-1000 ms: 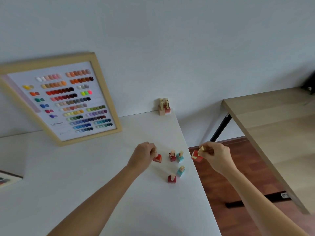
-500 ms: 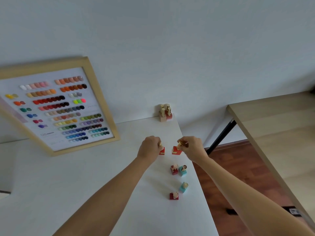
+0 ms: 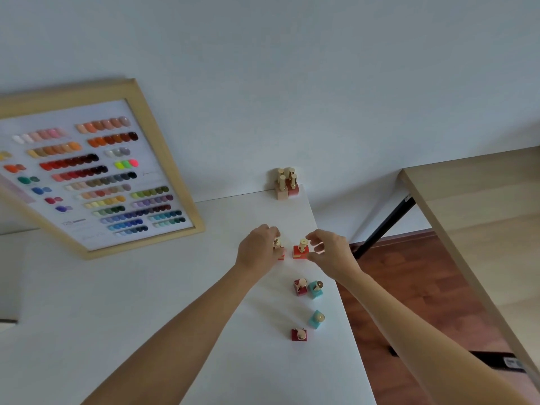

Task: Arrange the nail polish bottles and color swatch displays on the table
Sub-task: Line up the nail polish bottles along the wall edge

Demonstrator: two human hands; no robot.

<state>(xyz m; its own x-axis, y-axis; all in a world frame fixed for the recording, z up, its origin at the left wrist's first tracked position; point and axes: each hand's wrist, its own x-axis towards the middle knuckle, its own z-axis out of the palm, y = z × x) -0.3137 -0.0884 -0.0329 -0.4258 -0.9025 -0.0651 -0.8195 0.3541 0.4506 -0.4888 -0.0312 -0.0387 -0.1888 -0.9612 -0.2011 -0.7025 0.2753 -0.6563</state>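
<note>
White table (image 3: 87,317) filling the lower left of the frame, its right edge running from centre down to the bottom, with wide bare room lying left of the bottles. Left hand (image 3: 257,249) closing around a red bottle (image 3: 280,254) just above frame centre, fingers curled over its gold cap. Right hand (image 3: 327,252) sitting just beside a second red bottle (image 3: 301,251), thumb and forefinger parted around the cap; touching or not, cannot tell. Standing lower toward the edge: two more red bottles (image 3: 299,287) (image 3: 298,334) and two teal bottles (image 3: 315,289) (image 3: 316,319). Clustering at the far corner, four gold-capped bottles (image 3: 286,185). Leaning against the wall at upper left, one wood-framed swatch board (image 3: 96,176); its printing too small for reading.
</note>
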